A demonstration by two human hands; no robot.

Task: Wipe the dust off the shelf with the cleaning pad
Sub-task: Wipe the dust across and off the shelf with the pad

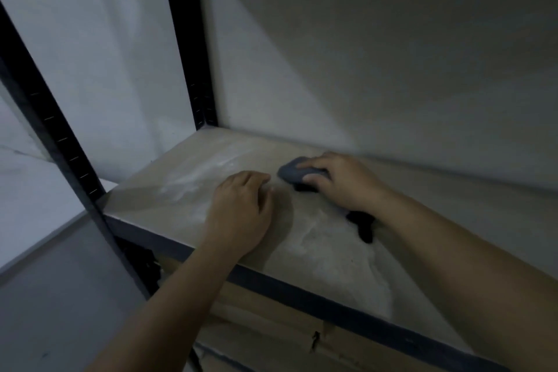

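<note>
Dust is the whole story on this one. The pale beige board shelf point(187, 184) in the black metal rack has whitish powdery streaks across it: one patch toward the back left corner and a bigger smear running down toward the front edge, between the two arms.

The right hand point(341, 183) is planted on the grey-blue soft cleaning pad point(291, 174), fingers curled over the top and the thumb hooked along the near side, so it's got a proper grip on it and is pressing it flat to the board. The pad sits toward the back of the shelf, near the wall, just beside the fingertips of the other hand. Something dark pokes out under the right wrist (maybe a strap or part of the pad, too murky to tell).

The left hand point(241, 208) holds nothing. It's lying palm-down on the shelf with fingers loosely bent, and my guess is it's there for bracing, keeping the body steady while the other arm reaches deep.

With that much powder showing, I'd say the job's only partly done; the left patch looks untouched.

As for containers: brown cardboard boxes point(271, 320) sit on the level below, tops closed or hidden, so no idea what's inside.
</note>
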